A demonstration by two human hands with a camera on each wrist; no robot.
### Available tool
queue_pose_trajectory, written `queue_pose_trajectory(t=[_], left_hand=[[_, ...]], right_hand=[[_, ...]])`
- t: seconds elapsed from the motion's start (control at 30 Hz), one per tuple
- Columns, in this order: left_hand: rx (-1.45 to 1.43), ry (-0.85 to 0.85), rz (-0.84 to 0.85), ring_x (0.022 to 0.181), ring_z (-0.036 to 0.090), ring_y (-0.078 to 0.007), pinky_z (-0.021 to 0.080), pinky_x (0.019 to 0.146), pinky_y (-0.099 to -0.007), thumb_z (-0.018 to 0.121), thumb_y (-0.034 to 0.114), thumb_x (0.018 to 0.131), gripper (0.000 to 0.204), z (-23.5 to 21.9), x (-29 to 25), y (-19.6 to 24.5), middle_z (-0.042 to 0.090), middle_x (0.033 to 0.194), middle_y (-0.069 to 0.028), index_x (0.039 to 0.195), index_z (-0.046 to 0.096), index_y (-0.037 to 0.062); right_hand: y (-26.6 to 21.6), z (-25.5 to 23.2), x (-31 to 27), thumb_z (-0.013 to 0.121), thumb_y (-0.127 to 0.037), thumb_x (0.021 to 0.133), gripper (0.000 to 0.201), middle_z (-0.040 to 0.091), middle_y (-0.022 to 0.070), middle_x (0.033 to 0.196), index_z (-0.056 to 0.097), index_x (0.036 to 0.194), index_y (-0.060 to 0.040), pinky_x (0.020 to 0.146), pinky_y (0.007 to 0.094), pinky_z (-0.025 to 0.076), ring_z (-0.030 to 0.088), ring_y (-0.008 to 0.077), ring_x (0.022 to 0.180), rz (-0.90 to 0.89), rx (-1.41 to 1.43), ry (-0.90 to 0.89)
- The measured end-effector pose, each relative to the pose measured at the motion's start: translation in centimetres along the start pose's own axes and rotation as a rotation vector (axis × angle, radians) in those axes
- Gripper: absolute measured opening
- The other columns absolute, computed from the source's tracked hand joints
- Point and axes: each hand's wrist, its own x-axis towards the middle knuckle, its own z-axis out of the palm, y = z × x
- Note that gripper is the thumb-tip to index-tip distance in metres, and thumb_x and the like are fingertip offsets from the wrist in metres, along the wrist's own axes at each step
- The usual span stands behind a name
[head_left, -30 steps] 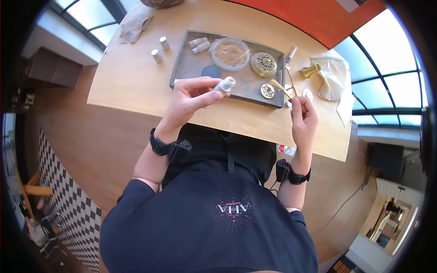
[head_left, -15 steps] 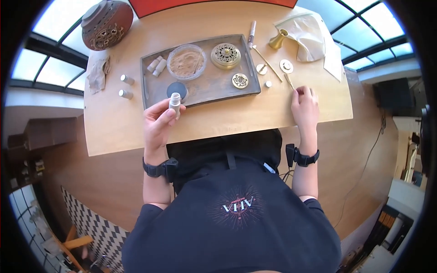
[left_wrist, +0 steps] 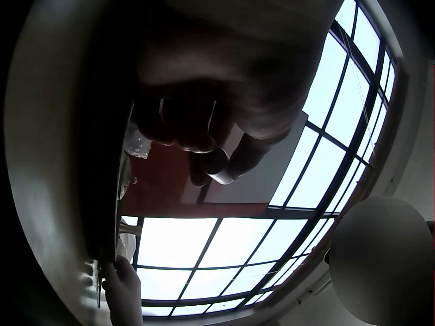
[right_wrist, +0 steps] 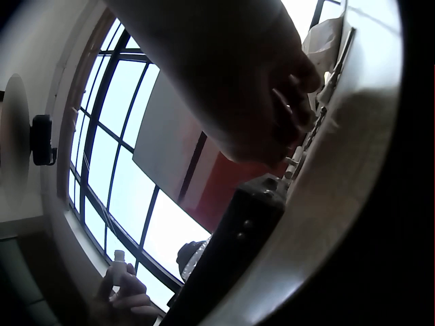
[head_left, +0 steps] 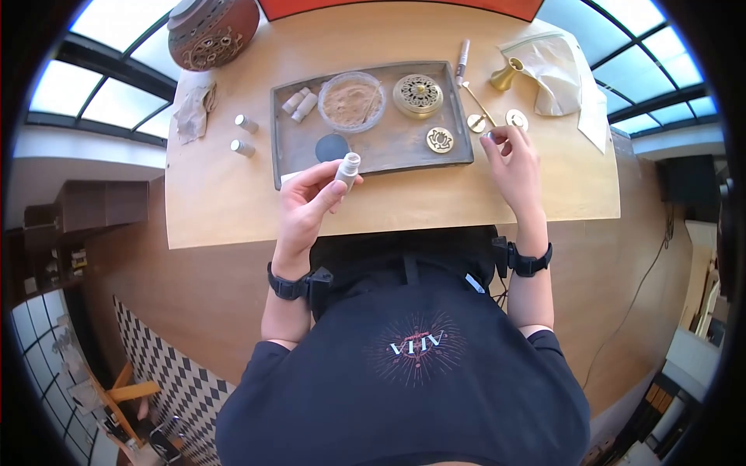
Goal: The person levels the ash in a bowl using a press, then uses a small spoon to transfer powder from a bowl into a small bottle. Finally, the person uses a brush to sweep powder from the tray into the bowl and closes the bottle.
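Observation:
My left hand (head_left: 307,206) grips a small uncapped white bottle (head_left: 347,171), its neck upward, over the near edge of the tray (head_left: 404,166). In the right wrist view the same bottle (right_wrist: 119,267) stands upright in the left fingers. Right of the tray, my right hand (head_left: 514,167) is low at the table, thumb and fingertip pinching a small silvery cap (head_left: 488,135). Just beyond it lie a thin gold tool (head_left: 475,101) and two small round pieces, one (head_left: 476,123) left of the other (head_left: 517,119). The right hand partly hides this area.
The tray holds a tub of tan powder (head_left: 350,102), an openwork brass burner (head_left: 418,95), a lotus disc (head_left: 440,140), a dark disc (head_left: 332,147) and several small bottles (head_left: 303,106). Two capped bottles (head_left: 242,147) stand left; a brass vase (head_left: 506,74) stands at the right.
The right hand has let go of the gold tool it held and moved left to the small cap on the table. The left hand still holds the bottle, and the head view has shifted.

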Motion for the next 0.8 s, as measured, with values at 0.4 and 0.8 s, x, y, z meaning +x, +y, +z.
queue_pose_trajectory(t=[0.4,0.8], left_hand=[[0.047,-0.164,-0.12,0.095,0.067,-0.0068,0.05,0.072,-0.0212,0.076,0.012,0.096,0.033,3.4,0.3,1.9,0.077,0.102,-0.0034,0.126,0.072,-0.0012],[-0.008,-0.228,-0.146,0.068,0.05,-0.0037,0.042,0.06,-0.0209,0.073,0.022,0.099,0.031,2.9,-0.8,2.5,0.076,0.093,-0.0024,0.121,0.076,0.0008]], right_hand=[[-10.3,-2.0,-0.2,0.079,-0.005,0.088,0.024,0.061,0.0021,0.083,0.072,0.111,-0.0057,0.068,0.0292,0.044,0.056,0.0149,0.075,-0.329,0.517,-0.367],[-12.5,-1.6,0.8,0.077,0.003,0.083,0.028,0.069,0.008,0.094,0.074,0.11,-0.0039,0.074,0.0321,0.051,0.065,0.0226,0.085,-0.476,0.437,-0.6]])
